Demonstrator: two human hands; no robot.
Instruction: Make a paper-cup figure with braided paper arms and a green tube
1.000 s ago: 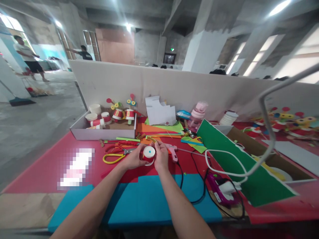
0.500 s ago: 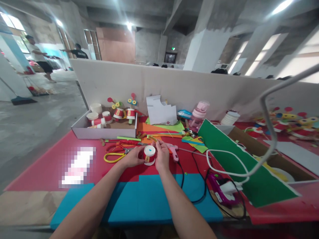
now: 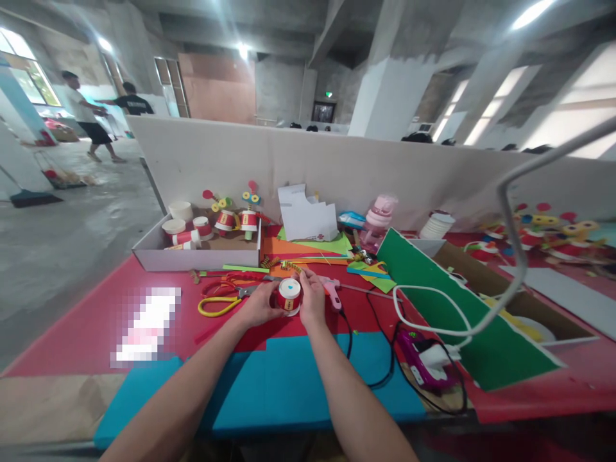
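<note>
Both hands hold a small paper cup (image 3: pixel 289 296) wrapped in red paper, bottom end up, over the red table (image 3: pixel 86 321). My left hand (image 3: pixel 260 304) grips its left side with curled fingers. My right hand (image 3: pixel 312 300) presses its right side, fingers closed on it. A yellow label shows on the cup's side. Yellow-handled scissors (image 3: pixel 219 303) lie just left of my left hand. A pink glue gun (image 3: pixel 332 292) lies right of my right hand.
A white box (image 3: pixel 192 256) of finished cup figures stands behind. Coloured paper sheets (image 3: pixel 312 247), a pink bottle (image 3: pixel 378 221), a green board (image 3: pixel 447 308), a purple glue gun (image 3: pixel 423 362) with cables and a blue foam sheet (image 3: pixel 289 385) surround the hands. People walk far left.
The cup has tipped a little, so its yellow label now shows on the side. Both hands stay in place. The people at far left have walked on.
</note>
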